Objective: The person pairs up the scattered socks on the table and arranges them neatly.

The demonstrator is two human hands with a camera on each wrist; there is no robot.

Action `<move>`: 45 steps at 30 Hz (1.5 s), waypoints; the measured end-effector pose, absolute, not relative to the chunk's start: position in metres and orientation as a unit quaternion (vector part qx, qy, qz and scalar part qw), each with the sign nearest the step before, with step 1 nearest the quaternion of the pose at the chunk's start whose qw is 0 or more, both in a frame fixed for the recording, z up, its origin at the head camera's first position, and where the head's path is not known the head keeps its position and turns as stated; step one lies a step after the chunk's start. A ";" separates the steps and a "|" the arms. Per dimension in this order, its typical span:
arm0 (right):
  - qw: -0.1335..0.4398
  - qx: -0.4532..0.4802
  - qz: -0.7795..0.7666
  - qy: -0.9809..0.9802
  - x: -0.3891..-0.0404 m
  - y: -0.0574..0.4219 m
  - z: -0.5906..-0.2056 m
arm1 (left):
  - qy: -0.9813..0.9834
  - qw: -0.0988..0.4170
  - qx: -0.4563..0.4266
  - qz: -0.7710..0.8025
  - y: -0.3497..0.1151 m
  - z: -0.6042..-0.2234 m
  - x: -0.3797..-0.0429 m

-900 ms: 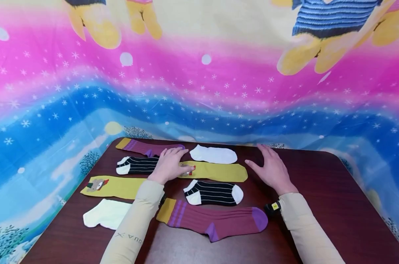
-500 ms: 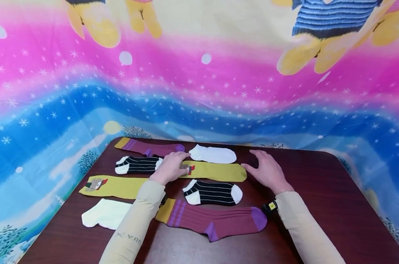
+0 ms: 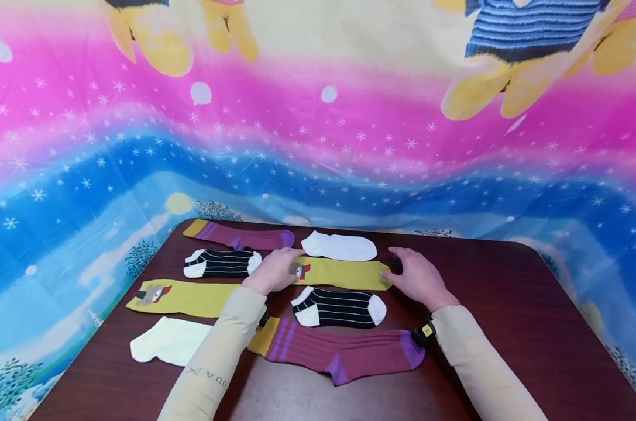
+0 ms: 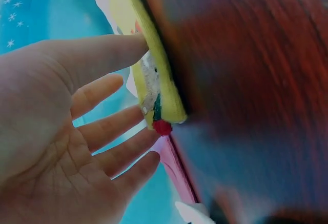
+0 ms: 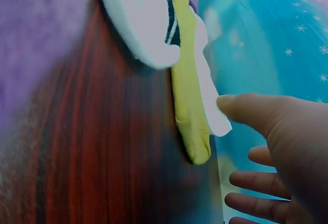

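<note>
A yellow sock (image 3: pixel 349 275) with a bear's face near its cuff lies flat in the head view's right column of socks. At its cuff end is my left hand (image 3: pixel 275 272). In the left wrist view this hand's fingers are spread loosely, and the thumb (image 4: pixel 107 55) overlaps the yellow cuff (image 4: pixel 171 103); contact is unclear. At the toe end is my right hand (image 3: pixel 423 280), thumb and fingers apart. The right wrist view shows a gap in depth between the thumb (image 5: pixel 241 106) and the yellow toe (image 5: pixel 197 147); touching cannot be judged. Neither hand grips anything.
A white ankle sock (image 3: pixel 341 246) lies behind, a black striped sock (image 3: pixel 344 307) and a purple sock (image 3: pixel 370 354) in front. Their lookalikes, including another yellow sock (image 3: pixel 196 298), form the left column. A printed cloth (image 3: pixel 318 146) hangs behind the brown table (image 3: pixel 518 304).
My right hand has moved left and slightly down to the yellow sock's toe end. My left hand has lowered and drawn back a little, its thumb no longer over the bear print. The socks stay put.
</note>
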State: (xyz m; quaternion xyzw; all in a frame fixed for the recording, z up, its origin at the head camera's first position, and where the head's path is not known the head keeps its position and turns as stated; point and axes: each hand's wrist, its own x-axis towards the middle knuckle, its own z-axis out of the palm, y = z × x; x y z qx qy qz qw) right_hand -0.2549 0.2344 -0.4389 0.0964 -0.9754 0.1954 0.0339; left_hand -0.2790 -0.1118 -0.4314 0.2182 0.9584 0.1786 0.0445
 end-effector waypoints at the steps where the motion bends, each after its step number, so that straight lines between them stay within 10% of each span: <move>1: 0.034 0.099 0.193 -0.976 -0.255 0.234 -0.439 | 0.959 0.047 0.217 0.177 -0.112 -0.432 -0.279; 27: -0.116 0.091 0.241 -0.959 -0.281 0.235 -0.432 | 0.973 0.071 0.144 0.168 -0.108 -0.429 -0.290; 45: -0.090 0.105 0.258 -0.956 -0.276 0.232 -0.436 | 0.964 0.063 0.152 0.211 -0.111 -0.432 -0.289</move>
